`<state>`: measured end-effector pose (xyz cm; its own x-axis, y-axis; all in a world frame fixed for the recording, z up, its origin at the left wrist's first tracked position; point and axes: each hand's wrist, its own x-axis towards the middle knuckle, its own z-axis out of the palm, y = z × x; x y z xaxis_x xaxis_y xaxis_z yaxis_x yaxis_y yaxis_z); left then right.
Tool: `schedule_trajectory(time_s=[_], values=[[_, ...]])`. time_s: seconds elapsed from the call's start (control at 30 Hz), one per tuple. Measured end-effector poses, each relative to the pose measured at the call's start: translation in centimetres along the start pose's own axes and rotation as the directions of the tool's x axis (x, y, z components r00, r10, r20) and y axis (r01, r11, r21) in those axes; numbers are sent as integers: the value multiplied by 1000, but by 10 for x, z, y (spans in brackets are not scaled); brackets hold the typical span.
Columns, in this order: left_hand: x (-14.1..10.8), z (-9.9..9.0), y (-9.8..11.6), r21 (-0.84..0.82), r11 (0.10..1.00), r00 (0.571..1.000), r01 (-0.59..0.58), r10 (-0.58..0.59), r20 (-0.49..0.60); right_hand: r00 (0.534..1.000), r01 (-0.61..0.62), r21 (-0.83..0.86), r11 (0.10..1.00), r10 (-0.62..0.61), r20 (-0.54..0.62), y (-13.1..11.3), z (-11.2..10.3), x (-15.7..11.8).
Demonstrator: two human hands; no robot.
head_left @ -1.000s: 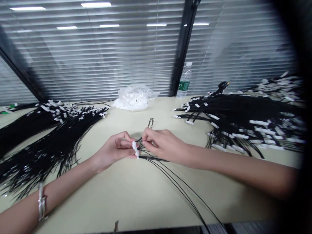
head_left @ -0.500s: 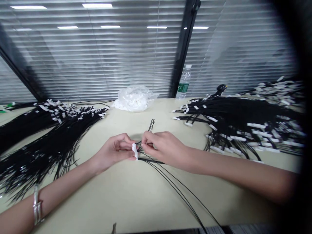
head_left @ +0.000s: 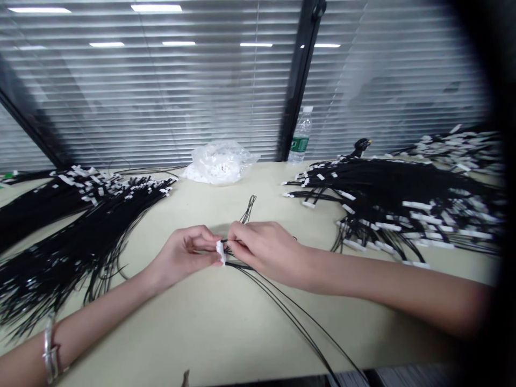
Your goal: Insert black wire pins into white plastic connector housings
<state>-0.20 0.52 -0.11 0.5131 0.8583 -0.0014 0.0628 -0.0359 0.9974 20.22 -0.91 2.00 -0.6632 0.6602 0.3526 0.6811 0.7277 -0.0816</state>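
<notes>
My left hand (head_left: pixel 187 252) pinches the white connector (head_left: pixel 221 253) by its ends, likely light and stiff, my right hand (head_left: pixel 262 244) closed on thin, probably springy black wires (head_left: pixel 225 241).

Left grip (head_left: pixel 197 248) in a pinch, right grip (head_left: pixel 258 248) just beside it, pinching too, bare arms (head_left: pixel 374 277) slanting out behind each grip

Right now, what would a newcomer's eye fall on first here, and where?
At the centre, the left hand holds a white connector while the right hand pinches thin black wires beside it. Black cable piles dotted with white flank them on both sides. Behind, before the blinds, sit a clear plastic bag and a green-labelled bottle.
</notes>
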Motion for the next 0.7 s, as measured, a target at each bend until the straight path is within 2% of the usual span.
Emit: schedule_trajectory(time_s=[0.13, 0.3, 0.47, 0.6, 0.7], values=[[-1, 0, 0, 22, 1000, 1000, -8, 8, 8, 996, 74, -65, 995, -77, -44, 3, 4, -3], [-1, -1, 0, 12, 1000, 1000, -16, 16, 10, 997, 59, -72, 996, -63, -49, 2, 5, -2], [2, -3, 0, 49, 999, 999, -24, 22, 49, 996, 77, -174, 982, -82, -21, 1, 3, -1], [0, -5, 4, 81, 997, 994, -21, 12, 109, 999, 22, -301, 954, -29, -17, 12, -8, 3], [-4, -7, 3, 82, 997, 985, 5, -19, 169, 996, -89, -370, 925, 83, -33, 35, -20, 11]])
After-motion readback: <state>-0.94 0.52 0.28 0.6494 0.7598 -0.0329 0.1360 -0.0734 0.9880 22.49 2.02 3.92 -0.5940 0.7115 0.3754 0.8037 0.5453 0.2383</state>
